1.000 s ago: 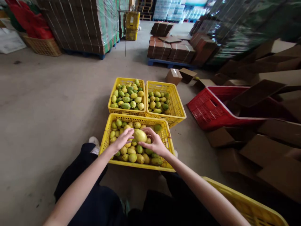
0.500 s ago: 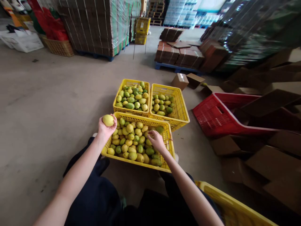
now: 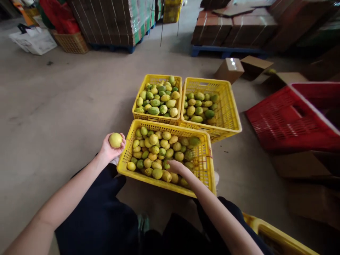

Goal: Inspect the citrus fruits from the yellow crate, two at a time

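A yellow lemon (image 3: 115, 140) rests in my left hand (image 3: 113, 148), its fingers curled round it, just outside the left rim of the near yellow crate (image 3: 170, 129). That crate holds many yellow and green lemons (image 3: 153, 139). My right hand (image 3: 175, 166) reaches down into it and touches a green lemon (image 3: 166, 164); its fingertips are partly hidden, so its hold is unclear. Behind stand two more yellow crates: the left one (image 3: 156, 116) is full of lemons, and the right one (image 3: 231, 106) has lemons mostly in its left part.
A red crate (image 3: 281, 117) stands at the right, with open cardboard boxes (image 3: 300, 164) below it. Another yellow crate (image 3: 281, 233) is at the lower right. Farther back are stacked cartons on a blue pallet (image 3: 225, 52) and a wicker basket (image 3: 73, 43).
The view has shifted, with the crates now larger and farther right. My right hand has gone lower among the lemons, toward the near side. My left hand still holds its lemon.
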The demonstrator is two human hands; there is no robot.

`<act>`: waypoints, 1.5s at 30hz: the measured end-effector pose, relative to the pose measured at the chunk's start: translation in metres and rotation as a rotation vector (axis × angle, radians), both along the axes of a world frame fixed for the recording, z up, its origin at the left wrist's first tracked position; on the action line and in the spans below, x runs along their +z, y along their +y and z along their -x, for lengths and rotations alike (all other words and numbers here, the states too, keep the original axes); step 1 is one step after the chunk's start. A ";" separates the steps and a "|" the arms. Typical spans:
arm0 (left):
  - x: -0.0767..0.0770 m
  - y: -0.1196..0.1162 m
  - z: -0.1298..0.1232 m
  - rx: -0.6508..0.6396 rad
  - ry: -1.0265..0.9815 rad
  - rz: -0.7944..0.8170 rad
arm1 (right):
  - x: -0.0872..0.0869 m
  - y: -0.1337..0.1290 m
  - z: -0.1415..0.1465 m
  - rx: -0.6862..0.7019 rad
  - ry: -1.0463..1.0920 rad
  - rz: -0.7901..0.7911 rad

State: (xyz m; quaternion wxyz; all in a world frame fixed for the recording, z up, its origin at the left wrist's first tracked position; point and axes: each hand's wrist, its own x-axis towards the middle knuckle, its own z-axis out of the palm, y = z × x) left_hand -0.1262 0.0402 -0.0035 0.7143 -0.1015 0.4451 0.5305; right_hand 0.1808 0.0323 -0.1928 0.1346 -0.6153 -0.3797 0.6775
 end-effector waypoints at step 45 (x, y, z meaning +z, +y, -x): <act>0.066 -0.134 -0.075 -0.421 0.413 -0.886 | 0.222 -0.145 0.034 -0.574 0.714 -0.527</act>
